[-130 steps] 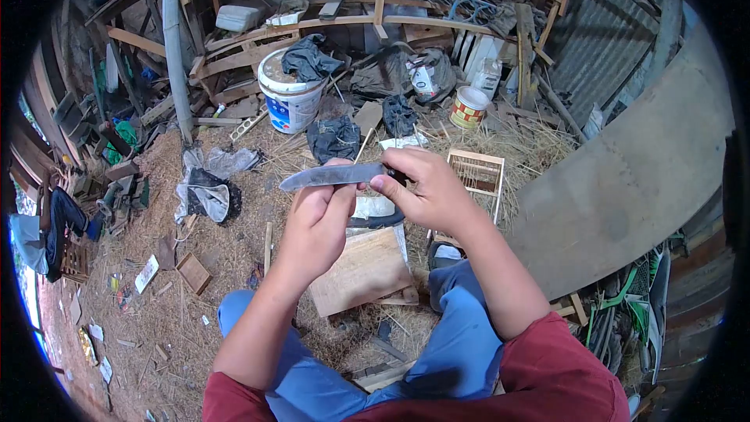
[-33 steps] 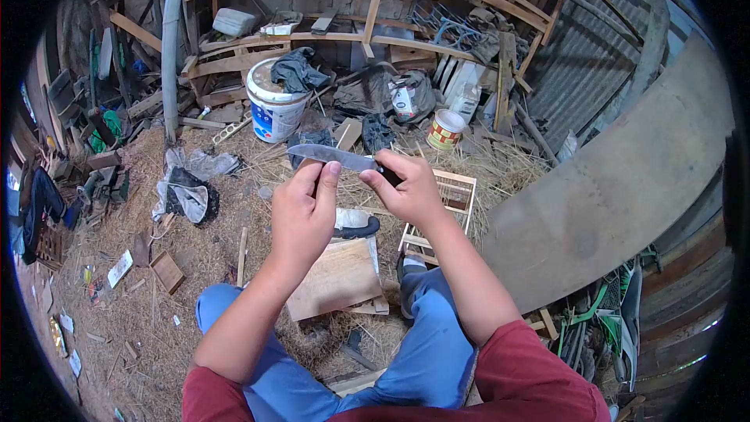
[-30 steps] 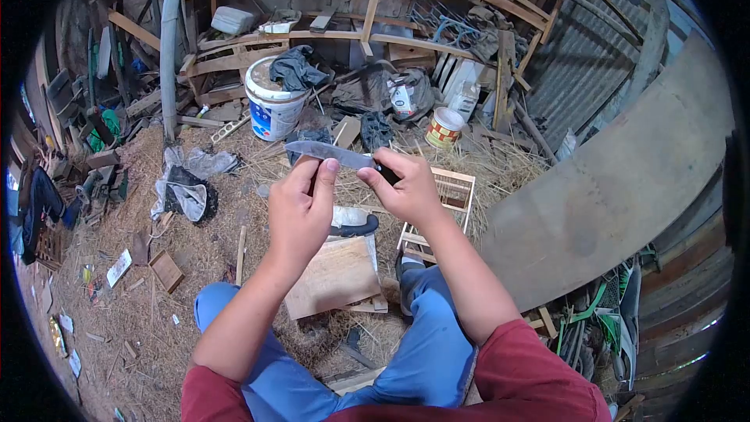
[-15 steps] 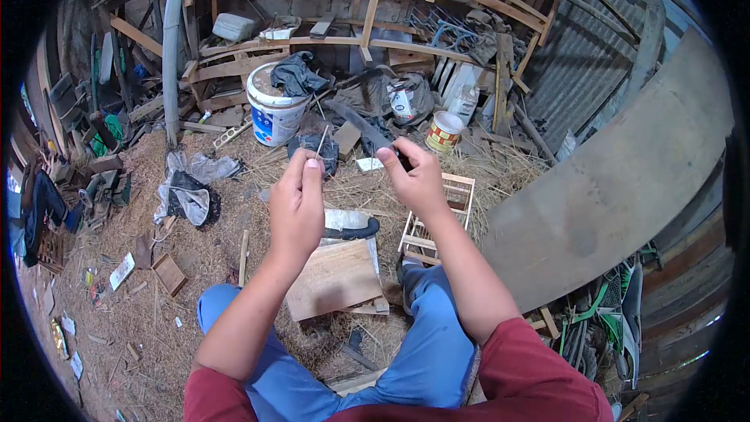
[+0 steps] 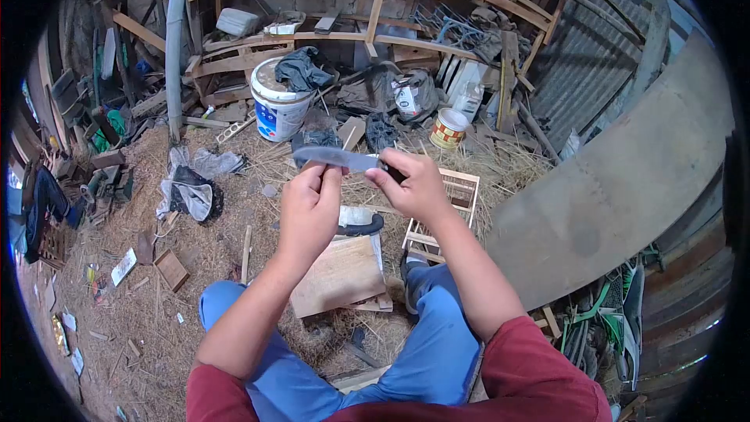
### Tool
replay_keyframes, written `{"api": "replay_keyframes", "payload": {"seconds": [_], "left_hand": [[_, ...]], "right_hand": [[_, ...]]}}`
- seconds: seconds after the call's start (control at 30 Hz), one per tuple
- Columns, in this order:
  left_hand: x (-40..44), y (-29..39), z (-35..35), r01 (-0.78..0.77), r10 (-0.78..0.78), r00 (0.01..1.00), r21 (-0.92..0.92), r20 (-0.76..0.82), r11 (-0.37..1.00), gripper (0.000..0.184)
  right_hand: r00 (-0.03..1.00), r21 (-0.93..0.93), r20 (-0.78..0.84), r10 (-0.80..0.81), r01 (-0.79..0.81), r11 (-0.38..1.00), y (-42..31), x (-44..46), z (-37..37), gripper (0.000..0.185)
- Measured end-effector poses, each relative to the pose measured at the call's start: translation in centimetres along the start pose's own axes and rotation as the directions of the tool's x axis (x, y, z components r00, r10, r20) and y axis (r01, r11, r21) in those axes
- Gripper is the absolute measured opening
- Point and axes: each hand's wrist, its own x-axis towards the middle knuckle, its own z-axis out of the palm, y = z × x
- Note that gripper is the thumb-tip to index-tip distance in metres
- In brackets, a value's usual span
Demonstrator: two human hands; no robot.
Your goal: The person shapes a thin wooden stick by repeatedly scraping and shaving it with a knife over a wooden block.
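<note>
My right hand [image 5: 416,184] is closed round the dark handle of a knife [image 5: 336,158]. Its wide grey blade points left and lies across the top of my left hand [image 5: 308,207]. The fingers of that hand are pinched together; the thin wooden stick they held a moment ago is mostly hidden behind the blade. Whether the edge touches the stick I cannot tell. Below my hands, a flat wooden board [image 5: 337,273] lies between my knees, with a dark curved handle [image 5: 363,227] just beyond it. A small slatted wooden frame [image 5: 461,191] stands behind my right forearm.
A white and blue bucket [image 5: 280,109] with black plastic on top stands ahead, and a smaller red and yellow tub [image 5: 449,129] is to its right. A long curved sheet [image 5: 609,187] leans at right. Straw, shavings and scraps cover the ground.
The knife blade has swung down and left, from pointing up and away to lying across my left fingertips. My left hand has tilted slightly and moved a little right and down.
</note>
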Motion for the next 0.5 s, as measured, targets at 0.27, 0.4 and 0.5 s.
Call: {"api": "replay_keyframes", "payload": {"seconds": [0.27,0.4,0.5], "left_hand": [[-0.2,1.2,-0.7,0.088,-0.081,0.992,-0.070,0.098,0.994,0.017],[-0.3,0.5,-0.2,0.001,-0.001,0.999,-0.005,0.047,1.000,0.016],[-0.5,0.1,0.2,-0.061,0.061,0.998,0.019,-0.016,0.998,0.016]], "right_hand": [[0.986,0.113,-0.121,0.115,-0.101,0.988,2.3,-0.1,-0.5,0.034],[1.000,0.086,-0.013,0.011,-0.010,0.996,-0.1,-0.3,0.3,0.038],[0.999,0.040,0.010,-0.038,0.037,0.998,-0.6,0.1,0.2,0.034]]}}
